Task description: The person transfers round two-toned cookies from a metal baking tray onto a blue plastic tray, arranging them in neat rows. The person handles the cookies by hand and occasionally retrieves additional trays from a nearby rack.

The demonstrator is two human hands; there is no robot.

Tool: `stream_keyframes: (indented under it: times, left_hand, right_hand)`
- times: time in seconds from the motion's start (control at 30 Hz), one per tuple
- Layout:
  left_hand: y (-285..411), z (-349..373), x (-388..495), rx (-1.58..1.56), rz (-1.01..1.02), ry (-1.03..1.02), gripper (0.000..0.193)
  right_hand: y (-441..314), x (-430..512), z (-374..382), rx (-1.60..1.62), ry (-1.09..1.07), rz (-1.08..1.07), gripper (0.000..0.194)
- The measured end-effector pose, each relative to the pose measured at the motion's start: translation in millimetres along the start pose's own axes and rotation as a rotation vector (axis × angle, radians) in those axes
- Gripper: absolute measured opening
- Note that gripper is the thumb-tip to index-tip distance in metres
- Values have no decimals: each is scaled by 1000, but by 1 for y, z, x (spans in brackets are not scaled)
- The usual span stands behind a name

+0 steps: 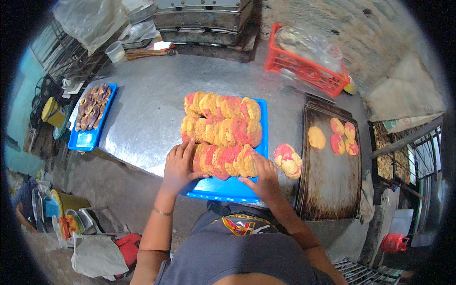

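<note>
Flat, round yellow-and-red baked buns [221, 130] stand on edge, leaning on one another in three rows, in a blue plastic tray [222, 188] before me. My left hand [180, 164] presses against the left end of the nearest row [222, 160]. At that row's right end, my right hand [264, 174] cups the last bun, so the row is held between both palms. The tray's near part shows bare blue plastic. Just right of the tray, a few loose buns [288, 160] lie overlapped on the metal tabletop [142, 117].
A blackened baking sheet [331, 188] with several buns lies on the right. Far left stands a blue tray [83, 140] of purple-brown pastries [93, 107]. At the back are a red plastic crate [302, 67], stacked metal pans [203, 25] and a stick brush [149, 54].
</note>
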State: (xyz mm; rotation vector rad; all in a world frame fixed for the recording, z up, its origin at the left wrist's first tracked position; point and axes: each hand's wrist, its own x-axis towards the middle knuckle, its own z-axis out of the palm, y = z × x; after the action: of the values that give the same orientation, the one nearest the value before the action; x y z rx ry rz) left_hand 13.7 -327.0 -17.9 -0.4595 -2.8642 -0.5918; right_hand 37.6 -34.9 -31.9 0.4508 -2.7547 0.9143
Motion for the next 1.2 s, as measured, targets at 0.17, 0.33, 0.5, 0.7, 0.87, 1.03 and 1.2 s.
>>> stream_keyframes:
  times: [0.17, 0.33, 0.5, 0.7, 0.87, 1.03, 1.2]
  left_hand:
    - [0, 0, -3, 55, 65, 39, 120]
    - [-15, 8, -3, -38, 84, 48, 123]
    - [-32, -3, -11, 44, 89, 7, 127]
    - [-25, -1, -4, 143, 56, 69, 122]
    - [16, 2, -29, -276, 256, 178, 54]
    - [20, 16, -44, -359, 337, -48, 19]
    - [10, 19, -46, -350, 336, -222, 23]
  right_hand:
    - [2, -3, 4, -32, 68, 4, 93]
    - [-4, -3, 5, -65, 94, 18, 87]
    - [-35, -9, -3, 24, 129, -117, 69]
    - [-42, -21, 26, -7, 122, -155, 59]
    - [-52, 2, 25, -138, 69, -276, 69]
    - [-51, 31, 40, -330, -148, -374, 81]
    - [-39, 42, 49, -356, -147, -384, 87]
